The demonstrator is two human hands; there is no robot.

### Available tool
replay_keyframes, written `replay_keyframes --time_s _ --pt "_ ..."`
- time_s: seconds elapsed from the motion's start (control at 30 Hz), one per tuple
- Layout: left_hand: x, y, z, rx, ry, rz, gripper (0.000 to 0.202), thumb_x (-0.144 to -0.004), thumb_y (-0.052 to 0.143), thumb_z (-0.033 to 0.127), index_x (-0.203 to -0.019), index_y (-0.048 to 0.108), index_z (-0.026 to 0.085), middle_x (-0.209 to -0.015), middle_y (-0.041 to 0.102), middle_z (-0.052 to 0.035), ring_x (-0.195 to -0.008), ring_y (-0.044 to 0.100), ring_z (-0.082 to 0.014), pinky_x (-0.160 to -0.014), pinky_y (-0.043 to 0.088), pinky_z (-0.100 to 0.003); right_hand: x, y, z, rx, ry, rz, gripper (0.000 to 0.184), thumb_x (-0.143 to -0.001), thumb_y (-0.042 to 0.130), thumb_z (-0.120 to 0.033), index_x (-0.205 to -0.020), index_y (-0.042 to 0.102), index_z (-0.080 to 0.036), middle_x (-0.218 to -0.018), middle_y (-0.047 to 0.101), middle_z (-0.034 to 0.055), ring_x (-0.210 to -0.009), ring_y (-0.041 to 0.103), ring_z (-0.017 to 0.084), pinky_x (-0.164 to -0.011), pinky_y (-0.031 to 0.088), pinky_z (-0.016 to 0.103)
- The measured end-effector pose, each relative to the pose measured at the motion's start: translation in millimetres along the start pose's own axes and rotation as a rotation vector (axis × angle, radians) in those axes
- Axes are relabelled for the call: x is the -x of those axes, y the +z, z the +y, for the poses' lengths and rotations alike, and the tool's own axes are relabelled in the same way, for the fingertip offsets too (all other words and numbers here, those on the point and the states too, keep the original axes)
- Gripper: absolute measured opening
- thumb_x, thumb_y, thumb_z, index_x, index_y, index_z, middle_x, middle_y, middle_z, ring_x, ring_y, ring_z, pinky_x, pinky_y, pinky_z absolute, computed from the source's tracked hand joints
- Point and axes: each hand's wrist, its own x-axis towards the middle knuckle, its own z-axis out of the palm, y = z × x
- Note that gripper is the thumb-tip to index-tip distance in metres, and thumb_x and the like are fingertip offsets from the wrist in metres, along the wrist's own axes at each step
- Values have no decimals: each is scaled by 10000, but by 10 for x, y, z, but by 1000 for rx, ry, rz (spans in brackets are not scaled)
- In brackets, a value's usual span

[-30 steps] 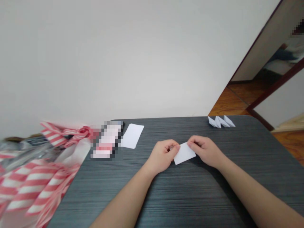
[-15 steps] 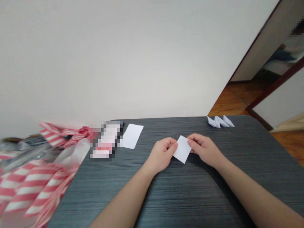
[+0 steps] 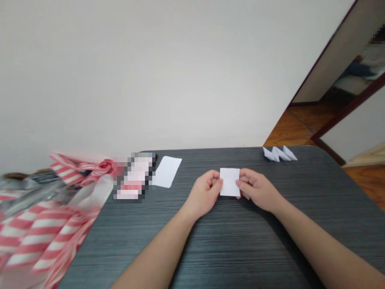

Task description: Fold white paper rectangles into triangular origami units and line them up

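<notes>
A small white square of paper (image 3: 230, 182) is held up between my two hands above the dark table (image 3: 216, 249), its edges nearly level. My left hand (image 3: 205, 192) pinches its left edge between thumb and bent fingers. On the opposite side, my right hand (image 3: 258, 188) grips the right edge the same way, thumb in front and fingertips behind. To the left lie flat white sheets of paper (image 3: 167, 171). Several folded white paper pieces (image 3: 279, 154) stand in a row at the far right of the table.
Beside the flat sheets rests a pixelated, phone-like object (image 3: 135, 174). Red-and-white striped cloth or bags (image 3: 45, 228) crowd the table's left side. A pale wall (image 3: 192, 80) rises behind the table, and wooden floor (image 3: 282, 128) shows at the right.
The paper square has been turned from a diamond position to one with level edges. Both hands have shifted their hold from near its corners to its left and right sides.
</notes>
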Motion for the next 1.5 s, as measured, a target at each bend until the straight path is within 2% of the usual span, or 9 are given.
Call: replay_keyframes --time_s 0.17,0.33,0.6,0.77,0.83,0.97,1.17,1.3,1.5 --pt "9 -4 3 52 7 -20 182 -899 538 318 -1007 564 174 -488 449 89 -392 370 -68 -406 233 -184 -6 -6 37 -44 32 45 254 -904 545 -305 -1114 601 -172 -597 651 -28 -423 472 103 -431 343 223" --pt "17 -32 -5 16 42 -39 192 -917 483 297 -964 617 167 -480 435 70 -428 405 -85 -442 296 -198 -8 -25 9 -35 53 55 187 -883 545 -274 -971 672 -170 -633 672 -11 -437 507 102 -454 378 231" --pt "5 -20 -33 9 31 -26 159 -886 563 312 -975 578 181 -539 466 76 -443 410 -74 -458 300 -194 9 -60 -11 87 8 48 227 -882 513 -224 -961 722 -186 -680 682 -5 -495 540 110 -542 433 256" --pt "-8 -14 -66 20 40 -21 115 -896 545 288 -960 517 196 -535 442 91 -431 386 -68 -450 281 -187 12 -41 -17 24 -1 76 297 -926 503 -318 -1116 677 -172 -684 683 9 -498 559 123 -519 449 259" --pt "-7 -16 -69 9 50 -32 105 -903 538 284 -955 509 197 -541 454 89 -438 386 -67 -458 280 -188 9 -25 -13 24 20 77 316 -924 525 -338 -1153 659 -167 -675 683 6 -494 558 122 -508 446 252" --pt "0 -19 -77 -28 70 -53 108 -909 536 284 -967 517 195 -562 491 78 -462 404 -69 -475 283 -191 -2 -1 -3 106 70 63 248 -888 599 -309 -1073 687 -169 -675 688 2 -509 566 122 -513 452 244" --pt "-1 -7 -76 -67 54 -24 232 -913 544 330 -1098 542 190 -627 589 49 -467 439 -85 -465 313 -202 -5 -18 22 135 47 116 217 -897 607 -319 -1032 700 -177 -670 685 5 -530 597 135 -534 475 255" --pt "7 -8 -33 -171 33 -80 252 -943 496 377 -954 635 167 -765 707 -20 -487 461 -86 -484 340 -213 2 -33 40 116 29 143 229 -902 610 -340 -1037 694 -176 -708 698 15 -541 606 137 -538 489 260" --pt "16 -22 2 -293 43 -66 298 -946 482 358 -810 668 168 -745 718 -11 -503 458 -89 -510 341 -211 -4 -12 43 101 29 137 205 -889 624 -321 -1021 686 -177 -700 698 7 -519 594 124 -522 479 248"
